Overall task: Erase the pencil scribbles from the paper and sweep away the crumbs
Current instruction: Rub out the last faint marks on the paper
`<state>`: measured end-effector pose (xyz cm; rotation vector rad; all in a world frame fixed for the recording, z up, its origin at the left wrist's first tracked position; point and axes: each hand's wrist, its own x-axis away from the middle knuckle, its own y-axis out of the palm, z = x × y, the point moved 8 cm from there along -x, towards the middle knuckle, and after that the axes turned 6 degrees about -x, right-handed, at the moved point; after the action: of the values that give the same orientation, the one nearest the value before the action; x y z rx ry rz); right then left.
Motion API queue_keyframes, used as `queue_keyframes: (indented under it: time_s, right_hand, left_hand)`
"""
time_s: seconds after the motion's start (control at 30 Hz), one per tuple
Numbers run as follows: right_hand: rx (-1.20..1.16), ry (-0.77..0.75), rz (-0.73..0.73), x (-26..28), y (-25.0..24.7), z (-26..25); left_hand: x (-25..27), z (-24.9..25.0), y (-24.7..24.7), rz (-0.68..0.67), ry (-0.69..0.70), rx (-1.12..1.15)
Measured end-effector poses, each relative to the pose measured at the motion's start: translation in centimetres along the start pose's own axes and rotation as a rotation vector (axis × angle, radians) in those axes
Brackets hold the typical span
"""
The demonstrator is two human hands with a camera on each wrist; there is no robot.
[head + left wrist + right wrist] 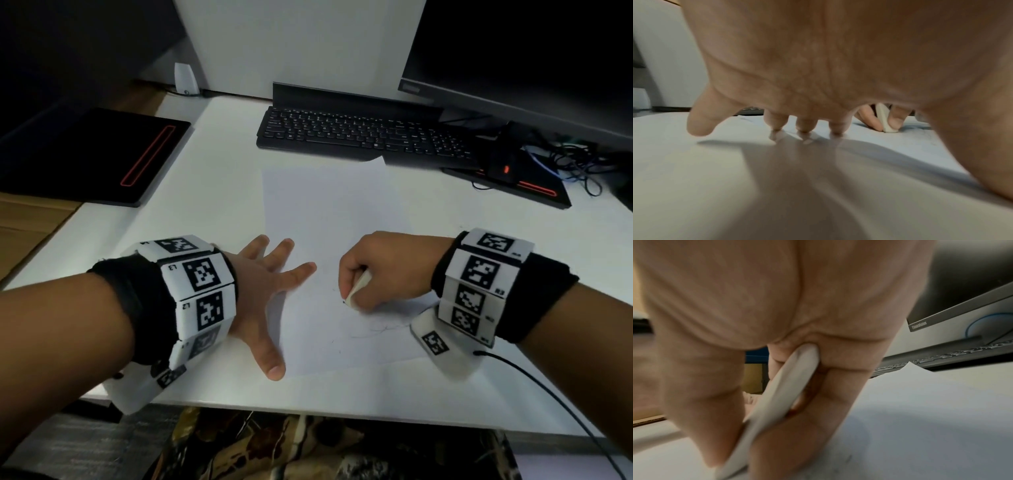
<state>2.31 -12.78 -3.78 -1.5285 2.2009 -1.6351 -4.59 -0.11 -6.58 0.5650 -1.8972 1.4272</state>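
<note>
A white sheet of paper [329, 212] lies on the white desk [212, 192] before me. Faint pencil scribbles [380, 330] run across its near right part. My right hand [383, 270] pinches a white eraser [358, 287] between thumb and fingers, its tip down on the paper. The right wrist view shows the eraser [781, 392] held in the same way. My left hand [267, 284] lies flat with spread fingers [804, 125] pressing the paper's left edge. In the left wrist view, the eraser [885, 121] stands on the paper [900, 142] beyond my fingertips.
A black keyboard [356, 133] sits just past the paper's far edge, with a monitor [520, 58] behind it at the right. A black pad [102, 154] lies at the far left. Cables [575, 164] tangle at the far right. A black wire [555, 401] crosses the desk's near right corner.
</note>
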Motion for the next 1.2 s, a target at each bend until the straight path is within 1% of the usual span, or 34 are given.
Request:
queue_keyframes:
  time_s: [0.1,0.17,0.23,0.3,0.4,0.43,0.57,0.63,0.7,0.73,0.77,0.83,0.9,1.0,1.03,1.07,1.13,1.2]
  right_hand:
    - [0.002,0.02,0.01,0.0,-0.1,0.3]
    - [0.004,0.028,0.024,0.0,-0.3,0.3]
    - [0.003,0.019,0.05,0.4,-0.3,0.1]
    - [0.005,-0.009,0.069,1.2,0.3,-0.6]
    - [0.035,-0.137,-0.014,2.4,2.7,-2.7]
    - [0.032,-0.147,-0.03,2.5,2.7,-2.8]
    - [0.017,-0.041,0.058,1.8,0.3,-0.7]
    - [0.024,-0.081,0.02,2.1,1.1,-1.5]
    - [0.029,-0.143,-0.075,2.6,2.9,-2.6]
    - [0.02,-0.149,-0.093,2.7,2.9,-2.7]
    - [0.021,-0.13,-0.071,2.4,2.2,-2.1]
    - [-0.006,-0.05,0.022,1.8,0.2,-0.4]
    - [-0.018,-0.027,0.045,1.8,0.0,0.1]
    - [0.026,-0.132,-0.071,2.3,2.4,-1.9]
    - [0.028,-0.143,-0.089,2.5,2.5,-2.1]
    - [0.03,-0.123,-0.071,2.4,1.9,-1.7]
    - [0.014,-0.053,0.013,2.3,0.1,-0.5]
    - [0.023,-0.047,0.036,2.3,0.2,-0.4]
  left_hand:
    - [-0.2,1.2,-1.4,0.085,0.022,-0.046]
    - [-0.6,2.5,-2.5,0.145,0.063,0.005]
    - [-1.2,3.6,-3.1,0.169,0.099,0.051]
    - [-1.7,4.1,-3.2,0.171,0.11,0.061]
    - [-1.7,4.2,-3.2,0.161,0.104,0.031]
    - [-1.6,4.2,-3.1,0.157,0.103,0.027]
    - [-1.6,4.2,-3.1,0.144,0.09,0.032]
    - [-1.6,4.2,-3.2,0.139,0.08,0.024]
    - [-1.6,4.2,-3.2,0.139,0.076,0.009]
    - [-1.6,4.2,-3.2,0.138,0.075,0.008]
    - [-1.5,4.3,-3.2,0.136,0.073,0.011]
    - [-1.5,4.2,-3.2,0.128,0.065,0.023]
    - [-1.5,4.1,-3.2,0.126,0.062,0.023]
    - [-1.6,4.2,-3.2,0.134,0.071,0.01]
    - [-1.6,4.1,-3.2,0.134,0.069,0.012]
    - [-1.6,4.1,-3.2,0.131,0.064,0.017]
    - [-1.4,4.1,-3.3,0.123,0.054,0.033]
    - [-1.4,4.2,-3.3,0.12,0.056,0.043]
